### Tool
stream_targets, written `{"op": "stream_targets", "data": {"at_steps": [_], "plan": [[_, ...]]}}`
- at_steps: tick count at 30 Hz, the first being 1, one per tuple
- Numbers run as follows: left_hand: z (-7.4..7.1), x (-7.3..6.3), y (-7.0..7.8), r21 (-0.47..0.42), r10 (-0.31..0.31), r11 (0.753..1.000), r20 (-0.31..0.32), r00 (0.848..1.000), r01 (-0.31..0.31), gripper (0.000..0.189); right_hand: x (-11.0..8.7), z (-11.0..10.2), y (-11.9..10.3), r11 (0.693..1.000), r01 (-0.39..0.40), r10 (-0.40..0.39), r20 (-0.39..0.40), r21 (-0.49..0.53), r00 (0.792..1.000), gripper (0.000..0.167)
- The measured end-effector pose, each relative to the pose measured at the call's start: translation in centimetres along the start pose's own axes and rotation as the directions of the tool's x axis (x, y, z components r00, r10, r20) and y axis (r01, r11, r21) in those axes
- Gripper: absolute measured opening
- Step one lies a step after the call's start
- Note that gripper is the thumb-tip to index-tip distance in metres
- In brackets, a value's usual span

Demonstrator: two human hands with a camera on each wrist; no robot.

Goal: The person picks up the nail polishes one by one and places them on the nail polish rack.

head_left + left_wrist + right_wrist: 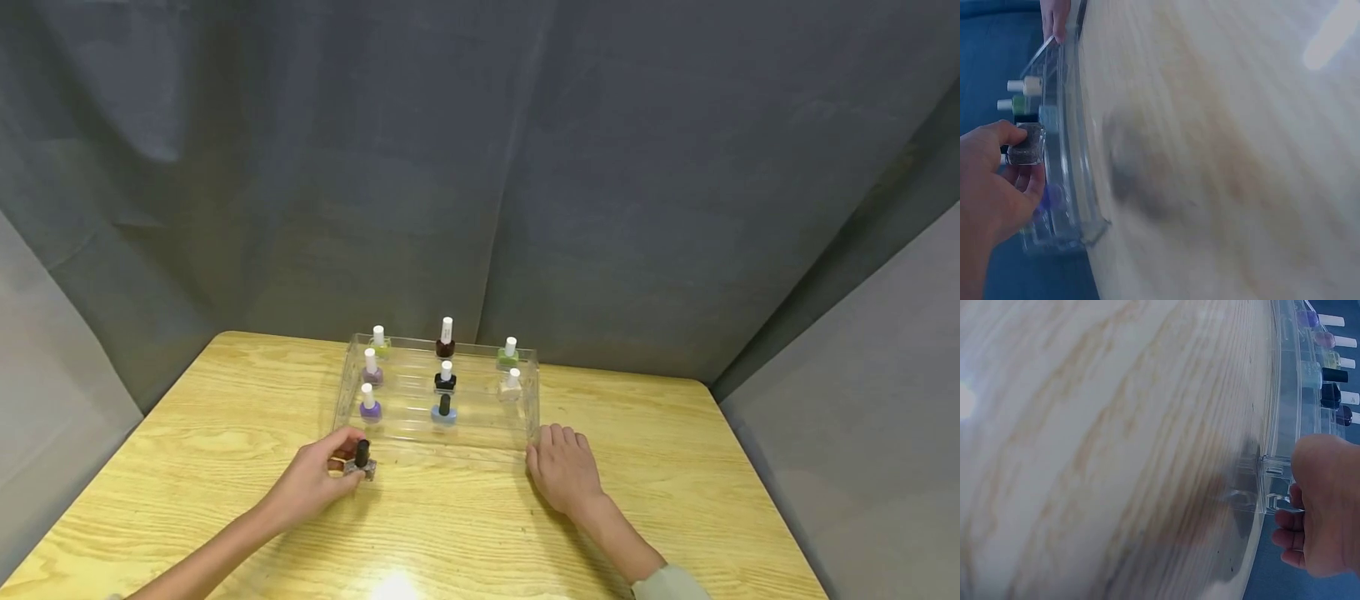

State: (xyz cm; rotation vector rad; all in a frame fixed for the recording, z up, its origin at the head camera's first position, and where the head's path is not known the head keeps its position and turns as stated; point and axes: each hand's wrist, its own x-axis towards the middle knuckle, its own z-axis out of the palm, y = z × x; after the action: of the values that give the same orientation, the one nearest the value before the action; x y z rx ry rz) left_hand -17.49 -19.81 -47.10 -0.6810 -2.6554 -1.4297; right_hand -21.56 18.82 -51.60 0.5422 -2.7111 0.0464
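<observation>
My left hand (pixel 317 477) pinches a nail polish bottle (pixel 1027 147) with a black cap and dark glittery contents, just in front of the rack's left end. The clear acrylic display rack (pixel 480 433) has stepped tiers with nail polish bottles standing on them. Its front tier carries a purple bottle (pixel 371 410) at the left and a light blue bottle (pixel 444 414) with a black cap in the middle. Around the rack's front right corner, my right hand (pixel 564 471) holds on, its fingers (pixel 1291 539) curled by the end wall.
The middle tier bears mauve (pixel 372 377), black (pixel 446 382) and pale (pixel 510 388) bottles. On the back tier stand yellow-green (pixel 380 347), dark red (pixel 446 348) and green (pixel 507 358) ones. A dark grey curtain (pixel 420 183) hangs behind the wooden table (pixel 450 533).
</observation>
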Motion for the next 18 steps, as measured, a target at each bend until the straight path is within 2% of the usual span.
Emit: {"op": "stream_targets", "data": {"at_steps": [6, 13, 18], "plan": [[2.0, 2.6, 1.0, 0.012, 0.043, 0.999, 0.010, 0.999, -0.043, 0.039, 0.0, 0.2, 0.1, 1.000, 0.010, -0.010, -0.024, 0.003, 1.000, 0.028], [4.2, 4.8, 1.8, 0.015, 0.101, 0.995, 0.030, 0.994, -0.102, 0.040, 0.0, 0.4, 0.1, 1.000, 0.011, -0.012, -0.030, -0.023, 0.999, 0.028], [5.6, 6.3, 2.9, 0.026, 0.105, 0.994, 0.039, 0.994, -0.106, 0.039, -0.1, 0.3, 0.1, 1.000, 0.005, -0.006, -0.029, -0.030, 1.000, 0.028]]}}
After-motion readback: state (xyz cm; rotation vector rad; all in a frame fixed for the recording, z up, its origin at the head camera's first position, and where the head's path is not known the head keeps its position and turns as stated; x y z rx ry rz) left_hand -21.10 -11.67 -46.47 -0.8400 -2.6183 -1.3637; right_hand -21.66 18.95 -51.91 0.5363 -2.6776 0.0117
